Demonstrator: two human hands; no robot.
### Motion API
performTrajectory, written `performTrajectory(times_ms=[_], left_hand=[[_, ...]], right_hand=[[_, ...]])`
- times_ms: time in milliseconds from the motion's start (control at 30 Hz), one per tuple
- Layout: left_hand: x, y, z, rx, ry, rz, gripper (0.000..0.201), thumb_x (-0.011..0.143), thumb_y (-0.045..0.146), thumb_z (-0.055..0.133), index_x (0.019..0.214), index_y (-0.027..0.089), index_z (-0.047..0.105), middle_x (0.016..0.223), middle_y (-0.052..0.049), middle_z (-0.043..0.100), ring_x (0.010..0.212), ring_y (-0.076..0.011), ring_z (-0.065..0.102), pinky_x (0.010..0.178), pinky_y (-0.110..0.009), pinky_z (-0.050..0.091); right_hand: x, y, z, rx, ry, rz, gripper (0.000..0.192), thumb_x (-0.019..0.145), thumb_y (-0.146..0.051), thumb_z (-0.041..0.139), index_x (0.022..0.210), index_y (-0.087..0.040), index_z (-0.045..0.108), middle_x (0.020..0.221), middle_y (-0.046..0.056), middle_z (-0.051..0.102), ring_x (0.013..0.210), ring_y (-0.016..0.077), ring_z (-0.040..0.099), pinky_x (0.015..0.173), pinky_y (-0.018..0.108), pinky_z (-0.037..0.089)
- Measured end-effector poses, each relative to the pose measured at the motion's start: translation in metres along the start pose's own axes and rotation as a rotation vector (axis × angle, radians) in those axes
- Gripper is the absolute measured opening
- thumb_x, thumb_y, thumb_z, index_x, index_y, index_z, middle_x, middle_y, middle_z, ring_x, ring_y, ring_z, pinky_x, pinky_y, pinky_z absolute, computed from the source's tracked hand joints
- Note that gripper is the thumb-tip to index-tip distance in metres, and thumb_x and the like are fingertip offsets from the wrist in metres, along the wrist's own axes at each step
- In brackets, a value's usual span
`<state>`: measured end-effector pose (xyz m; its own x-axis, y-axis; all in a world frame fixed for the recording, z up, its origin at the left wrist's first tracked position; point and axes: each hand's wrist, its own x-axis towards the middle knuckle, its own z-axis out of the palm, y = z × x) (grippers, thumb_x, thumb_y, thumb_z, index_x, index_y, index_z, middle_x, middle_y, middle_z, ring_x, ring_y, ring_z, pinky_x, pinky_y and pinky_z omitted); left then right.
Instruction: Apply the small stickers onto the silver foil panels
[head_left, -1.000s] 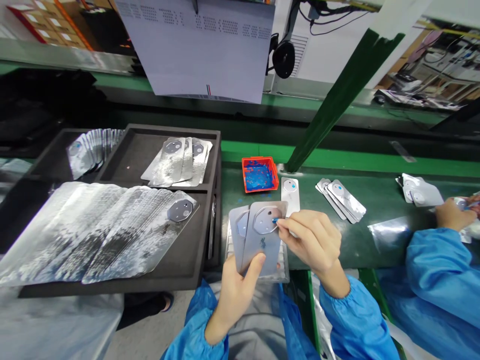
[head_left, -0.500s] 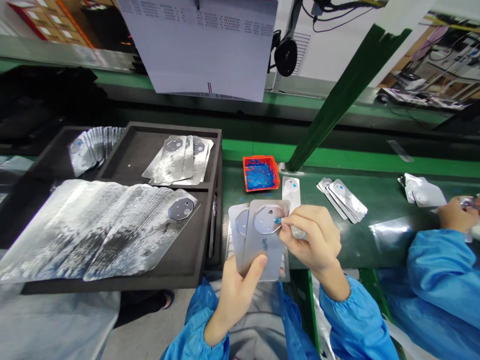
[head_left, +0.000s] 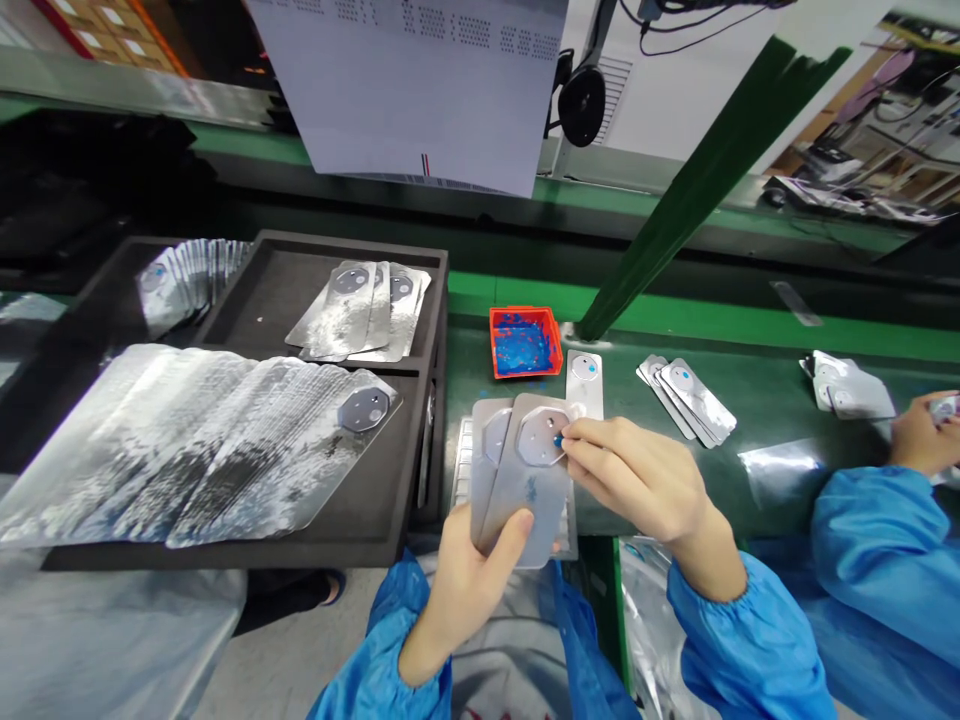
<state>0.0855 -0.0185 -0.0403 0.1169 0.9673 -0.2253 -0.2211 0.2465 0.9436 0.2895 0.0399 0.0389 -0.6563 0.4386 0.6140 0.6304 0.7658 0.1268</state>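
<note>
Green tabletop [head_left: 750,400]: our left grip [head_left: 469,575] clamps two grey plates [head_left: 521,480] above its near edge; our right grip [head_left: 637,475] pinches a blue dot [head_left: 557,437] against the front plate.

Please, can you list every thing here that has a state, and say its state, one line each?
left hand: shut on grey plates, held upright.
right hand: pinching blue dot against the front plate.
orange tray: open, blue pieces inside.
black foam tray: holds fanned silver plates.
plates on belt: lying flat, overlapped.
</note>
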Motion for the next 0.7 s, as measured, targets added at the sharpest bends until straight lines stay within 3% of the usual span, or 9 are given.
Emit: performTrajectory(times_ms=[400, 700], left_hand=[[0.007, 0.022, 0.003, 0.006, -0.135, 0.042, 0.046, 0.092, 0.059, 0.079, 0.075, 0.016, 0.085, 0.065, -0.010, 0.082, 0.057, -0.0248, 0.080, 0.062, -0.029, 0.068], [0.000, 0.003, 0.002, -0.030, -0.111, -0.008, 0.048, 0.096, 0.060, 0.074, 0.081, 0.016, 0.087, 0.070, -0.011, 0.083, 0.058, -0.0260, 0.080, 0.061, -0.032, 0.068]], right_hand=[[0.000, 0.000, -0.007, -0.081, -0.121, 0.070, 0.024, 0.109, -0.005, 0.053, 0.116, -0.017, 0.072, 0.102, 0.007, 0.082, 0.080, 0.0136, 0.074, 0.065, 0.024, 0.055], [-0.004, 0.000, -0.004, -0.039, -0.022, 0.100, 0.027, 0.098, -0.001, 0.065, 0.115, -0.019, 0.076, 0.103, 0.006, 0.081, 0.078, 0.0129, 0.075, 0.063, 0.023, 0.057]])
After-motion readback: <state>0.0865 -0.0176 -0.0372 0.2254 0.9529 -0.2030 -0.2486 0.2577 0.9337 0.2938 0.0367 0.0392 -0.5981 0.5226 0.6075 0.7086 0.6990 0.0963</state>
